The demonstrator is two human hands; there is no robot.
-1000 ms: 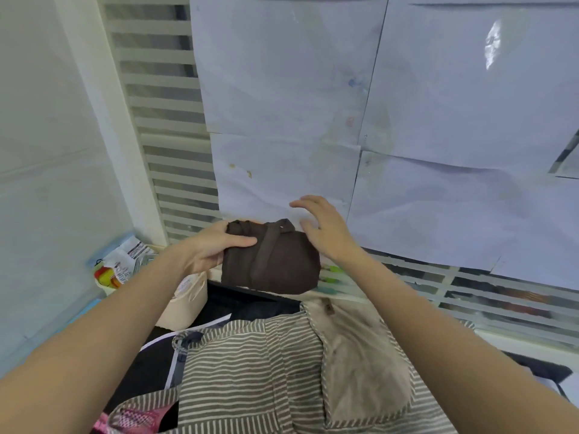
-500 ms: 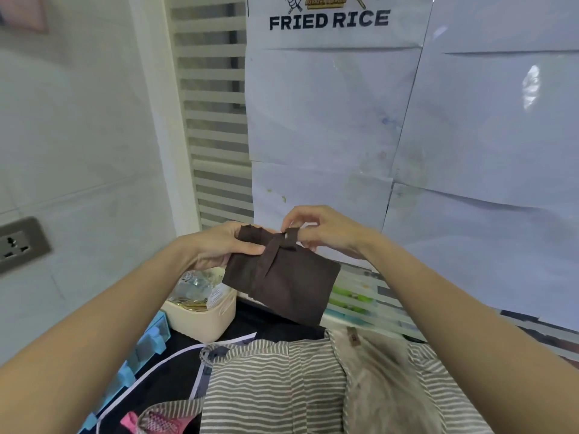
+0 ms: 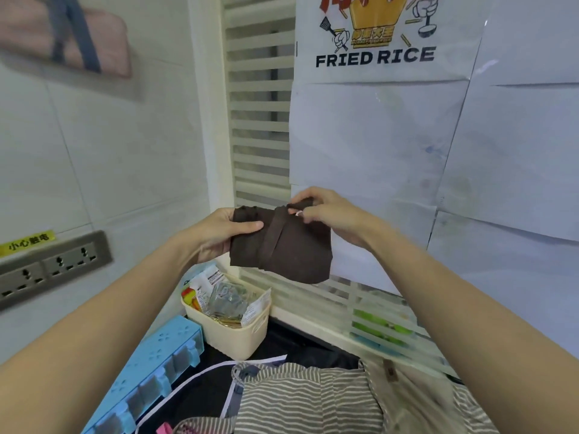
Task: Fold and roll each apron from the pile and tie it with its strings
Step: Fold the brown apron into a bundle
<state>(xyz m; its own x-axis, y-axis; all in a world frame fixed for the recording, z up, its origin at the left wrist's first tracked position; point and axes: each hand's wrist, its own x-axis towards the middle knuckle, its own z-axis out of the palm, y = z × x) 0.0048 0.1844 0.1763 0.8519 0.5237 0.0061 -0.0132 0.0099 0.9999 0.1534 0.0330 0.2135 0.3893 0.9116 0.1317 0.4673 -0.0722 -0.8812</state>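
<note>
Dark brown folded cloth apron (image 3: pixel 282 245) | soft, light, limp | left hand (image 3: pixel 216 236) fingers grip edge | right hand (image 3: pixel 329 214) fingers pinch strap (image 3: pixel 299 205), the sensible hold.

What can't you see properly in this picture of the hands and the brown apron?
- Brown apron: the head view hides its back, and the right hand covers where the strap ends.
- Left hand: its fingers are behind the cloth.
- Striped apron: cut off by the bottom edge.
- Pink bag: blurred, cut off at the top.
- Basket: packets too small to read.
</note>
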